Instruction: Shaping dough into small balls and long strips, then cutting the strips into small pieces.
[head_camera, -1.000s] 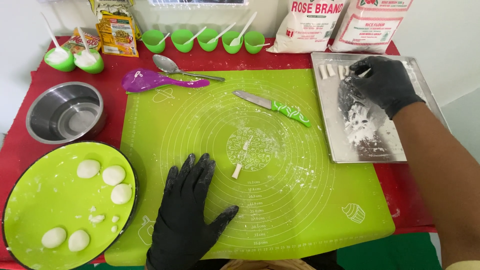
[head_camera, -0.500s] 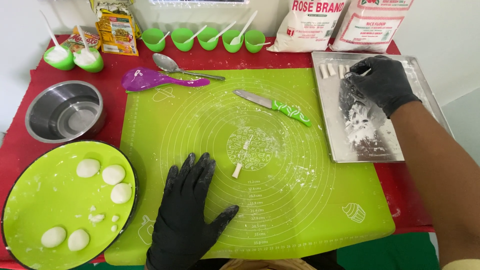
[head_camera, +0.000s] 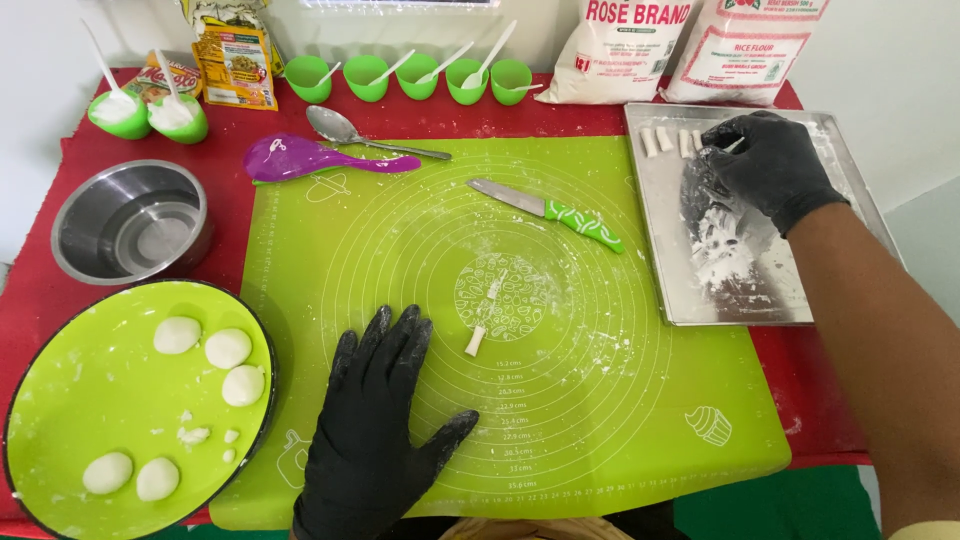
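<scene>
- Up at the far right, the right hand (head_camera: 768, 165), in a black glove, rests on the metal tray (head_camera: 760, 290), its grip curled over the floury patch near the tray's top edge; whether it pinches a piece I cannot tell
- Short white dough sticks (head_camera: 664, 140) lie in a row along the tray's top edge, just left of that hand
- Spread flat, the left hand (head_camera: 375, 430), also gloved in black, presses palm-down on the green silicone mat (head_camera: 620, 420) near its front edge, grip released and holding nothing
- One small dough stick (head_camera: 478, 338) lies on the mat just beyond the left fingertips, apart from them
- A knife with a green patterned handle (head_camera: 548, 210) lies on the mat's far half, blade pointing left
- A purple scoop (head_camera: 300, 158) and a metal spoon (head_camera: 350, 130) sit at the mat's far left corner
- Left of the mat on the red worktop (head_camera: 40, 290), a green plate (head_camera: 100, 400) carries five white dough balls, with a steel bowl (head_camera: 130, 220) behind it
</scene>
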